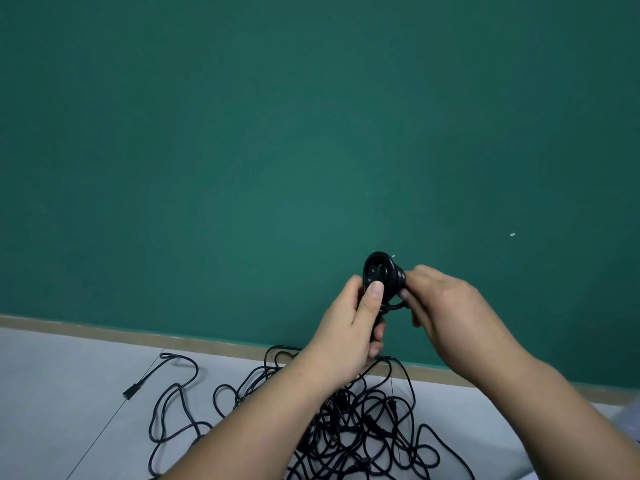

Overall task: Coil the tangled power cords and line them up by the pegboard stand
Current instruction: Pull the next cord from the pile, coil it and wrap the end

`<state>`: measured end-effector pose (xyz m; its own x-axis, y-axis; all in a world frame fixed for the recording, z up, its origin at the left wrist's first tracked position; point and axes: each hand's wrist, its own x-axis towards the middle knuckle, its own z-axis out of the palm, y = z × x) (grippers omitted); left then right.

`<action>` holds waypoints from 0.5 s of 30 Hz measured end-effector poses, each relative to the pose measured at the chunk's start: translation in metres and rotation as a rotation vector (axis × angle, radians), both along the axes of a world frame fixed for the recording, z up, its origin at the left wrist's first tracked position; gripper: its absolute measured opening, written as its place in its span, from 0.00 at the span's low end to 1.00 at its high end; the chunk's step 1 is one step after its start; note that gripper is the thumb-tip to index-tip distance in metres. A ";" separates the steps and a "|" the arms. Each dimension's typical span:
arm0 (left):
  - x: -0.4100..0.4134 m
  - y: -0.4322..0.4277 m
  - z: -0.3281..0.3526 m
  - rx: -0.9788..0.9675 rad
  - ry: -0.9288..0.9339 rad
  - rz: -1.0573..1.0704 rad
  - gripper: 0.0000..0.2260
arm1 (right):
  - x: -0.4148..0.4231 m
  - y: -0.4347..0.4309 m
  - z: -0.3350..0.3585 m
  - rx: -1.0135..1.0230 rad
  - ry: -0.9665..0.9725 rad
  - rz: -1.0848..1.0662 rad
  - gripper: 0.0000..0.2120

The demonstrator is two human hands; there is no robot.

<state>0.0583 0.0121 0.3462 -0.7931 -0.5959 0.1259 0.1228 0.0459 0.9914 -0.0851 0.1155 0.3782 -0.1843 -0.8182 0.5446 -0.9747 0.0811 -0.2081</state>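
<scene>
Both hands up in front of the green wall [311, 133], sharing one round black plug [379, 268].

- Your left hand [349, 327]: grip clamped on the plug, thumb flat across its face and fingers curled behind. This looks like the anchor hold, keeping the free end from twisting.
- Your right hand [446, 306]: fingertips pinched on the plug's back, where the cord leaves it. It is probably placed there to start the first loop.
- The tangled cords [360, 431] lie heaped on the grey floor [69, 393], close to the baseboard [104, 332] and directly under your forearms. The held cord runs down into the heap.
- One loose connector end [130, 393] trails well out to the left, clear of the knot.

My read is that this is an early stage: one end found and nothing coiled yet (the pegboard stand is not in view, so the line-up spot can't be judged). Holding the plug high lets the cord hang, so the crossings show as you draw it out.
</scene>
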 end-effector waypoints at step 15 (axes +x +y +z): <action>-0.005 -0.019 0.000 -0.503 -0.144 0.271 0.16 | 0.046 -0.012 0.004 -0.444 -1.398 0.183 0.20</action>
